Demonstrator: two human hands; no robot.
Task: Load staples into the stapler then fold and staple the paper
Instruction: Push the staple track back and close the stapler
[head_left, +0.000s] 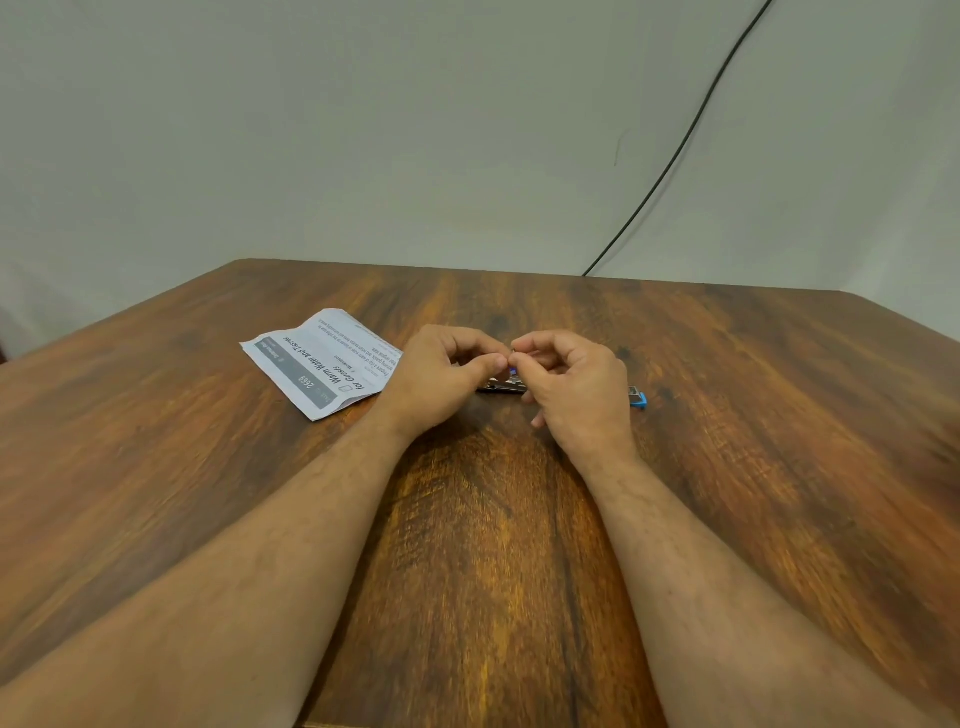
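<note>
Stapler (501, 386) lies on the table (727, 415) under my hands, right of the paper (322, 364); both hands (441, 379) (576, 389) pinch something tiny above it, likely staples; a slip scatters them.

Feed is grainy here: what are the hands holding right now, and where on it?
Both hands, left hand and right hand, pinch something tiny between their fingertips, above the stapler. Likely staples; too small to confirm.

forearms: bare, no sleeves | left hand (447, 376), right hand (574, 387): ungloved
</note>
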